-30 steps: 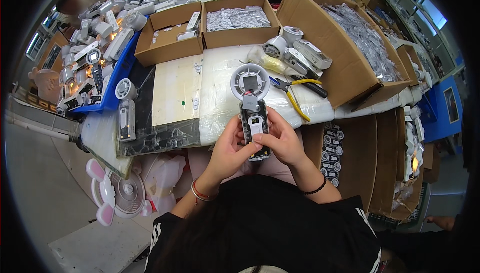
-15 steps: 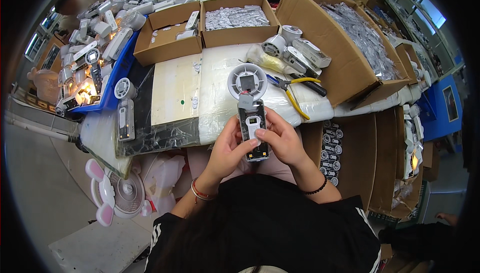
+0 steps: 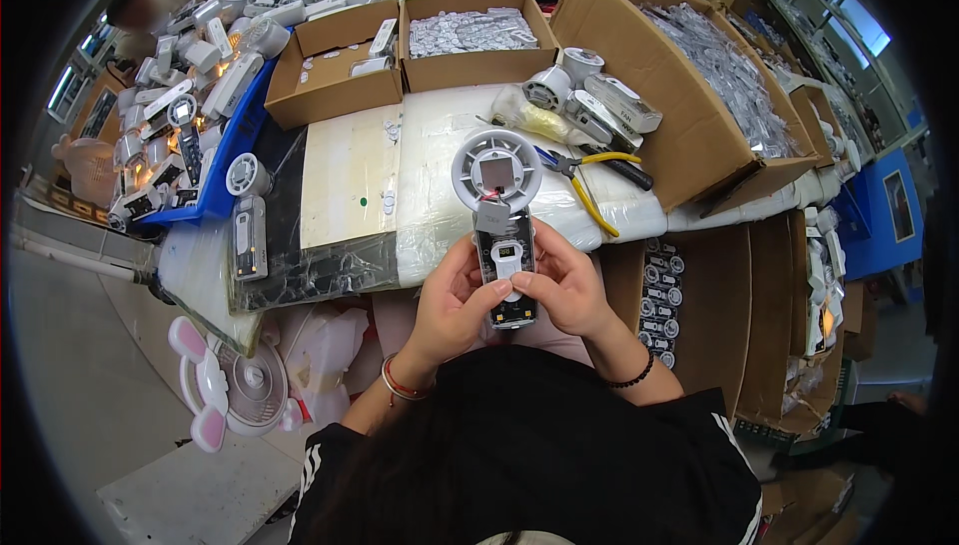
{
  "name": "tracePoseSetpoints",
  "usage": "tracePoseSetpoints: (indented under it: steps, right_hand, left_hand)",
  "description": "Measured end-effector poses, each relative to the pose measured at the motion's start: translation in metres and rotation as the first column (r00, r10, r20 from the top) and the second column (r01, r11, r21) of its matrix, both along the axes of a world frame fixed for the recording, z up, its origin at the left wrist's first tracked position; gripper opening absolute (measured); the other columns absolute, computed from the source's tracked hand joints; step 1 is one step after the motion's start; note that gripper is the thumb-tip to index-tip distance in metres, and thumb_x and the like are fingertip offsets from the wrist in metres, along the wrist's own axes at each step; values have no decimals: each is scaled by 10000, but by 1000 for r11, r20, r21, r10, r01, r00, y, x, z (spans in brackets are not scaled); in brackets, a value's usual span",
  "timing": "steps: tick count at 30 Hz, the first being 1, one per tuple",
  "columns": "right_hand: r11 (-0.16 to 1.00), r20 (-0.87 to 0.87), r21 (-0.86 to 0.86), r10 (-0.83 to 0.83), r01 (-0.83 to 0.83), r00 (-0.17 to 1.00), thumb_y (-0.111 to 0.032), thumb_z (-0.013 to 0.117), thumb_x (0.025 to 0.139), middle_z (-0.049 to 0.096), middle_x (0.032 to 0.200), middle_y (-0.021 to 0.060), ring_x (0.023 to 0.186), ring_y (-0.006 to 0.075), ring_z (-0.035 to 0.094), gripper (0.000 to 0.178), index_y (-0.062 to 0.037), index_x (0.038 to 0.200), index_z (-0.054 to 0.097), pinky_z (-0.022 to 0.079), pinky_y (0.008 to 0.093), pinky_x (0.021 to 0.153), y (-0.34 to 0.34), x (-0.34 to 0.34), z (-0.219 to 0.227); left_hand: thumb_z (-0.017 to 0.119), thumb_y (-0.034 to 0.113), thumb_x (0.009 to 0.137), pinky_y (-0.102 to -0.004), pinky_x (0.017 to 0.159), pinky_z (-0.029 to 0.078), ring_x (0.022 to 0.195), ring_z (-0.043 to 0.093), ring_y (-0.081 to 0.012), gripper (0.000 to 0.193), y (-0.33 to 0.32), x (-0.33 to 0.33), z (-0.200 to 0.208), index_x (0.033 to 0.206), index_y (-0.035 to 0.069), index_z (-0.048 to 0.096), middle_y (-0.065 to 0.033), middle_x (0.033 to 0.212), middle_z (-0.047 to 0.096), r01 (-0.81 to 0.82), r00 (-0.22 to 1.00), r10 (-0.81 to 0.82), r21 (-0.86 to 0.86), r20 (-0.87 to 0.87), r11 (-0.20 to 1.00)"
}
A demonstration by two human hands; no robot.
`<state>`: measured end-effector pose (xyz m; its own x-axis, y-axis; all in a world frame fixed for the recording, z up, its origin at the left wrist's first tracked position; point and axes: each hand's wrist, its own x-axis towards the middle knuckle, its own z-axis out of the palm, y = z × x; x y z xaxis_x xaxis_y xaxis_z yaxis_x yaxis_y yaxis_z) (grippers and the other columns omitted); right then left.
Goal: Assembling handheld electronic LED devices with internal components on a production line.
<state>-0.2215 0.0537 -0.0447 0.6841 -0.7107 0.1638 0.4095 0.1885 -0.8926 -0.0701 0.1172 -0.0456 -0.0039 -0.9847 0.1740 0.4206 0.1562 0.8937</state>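
Between both hands I hold a handheld fan (image 3: 496, 170) with a round white head at its far end and an open dark handle showing circuitry. A white oblong button piece (image 3: 507, 258) sits on the handle's face. My left hand (image 3: 455, 295) grips the handle's left side, its thumb pressing near the lower end of that piece. From the right side, my right hand (image 3: 564, 280) closes round the handle, its thumb meeting the left thumb there. The fan is held at the table's near edge, above my lap.
Yellow-handled pliers (image 3: 589, 190) lie to the right beside several fan parts (image 3: 589, 105). A lone fan (image 3: 249, 220) rests at the left. Cardboard boxes (image 3: 470, 63) of small parts line the back. Left stands a blue bin (image 3: 232, 135) heaped with fans; right, a large carton (image 3: 649, 75).
The fan's round head has tilted up and shows larger. Both thumbs have shifted slightly on the white piece, and the hands keep their hold.
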Motion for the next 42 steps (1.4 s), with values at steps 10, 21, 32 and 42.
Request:
tracePoseSetpoints:
  steps: [10, 21, 32, 42]
  right_hand:
    - [998, -62, 65, -21, 25, 998, -2, 526, 870, 534, 1254, 144, 1131, 181, 535, 570, 81, 1393, 316, 420, 311, 966, -6, 1, -1]
    - [993, -115, 98, -59, 70, 992, -61, 501, 915, 555, 1202, 114, 1094, 157, 535, 438, 58, 1327, 411, 418, 306, 967, -6, 5, 1]
    - [993, -31, 96, 65, -62, 997, 34, 587, 815, 505, 1270, 152, 1146, 223, 546, 655, 59, 1396, 284, 456, 369, 987, -8, -1, -4]
    - [999, -48, 47, 20, -18, 999, 10, 583, 844, 523, 1243, 154, 1105, 229, 575, 617, 53, 1389, 296, 473, 372, 968, -10, 3, -6]
  left_hand:
    - [634, 21, 834, -297, 897, 464, 1023, 576, -149, 543, -5, 10, -2, 1311, -24, 378, -91, 1123, 580, 134, 989, -125, 119, -81, 984]
    - [647, -5, 782, -264, 835, 501, 984, 586, -138, 607, -4, 2, -7, 1319, -7, 365, -87, 1157, 538, 36, 999, -37, 141, 4, 989]
    - [636, -41, 776, -227, 783, 510, 989, 546, -113, 634, -2, -3, -6, 1337, -8, 343, -74, 1142, 516, 5, 1000, -5, 110, -1, 994]
    - [645, -46, 780, -235, 819, 491, 1026, 531, -120, 651, -5, -1, -12, 1352, -8, 336, -83, 1176, 513, 26, 1000, -24, 116, -14, 993]
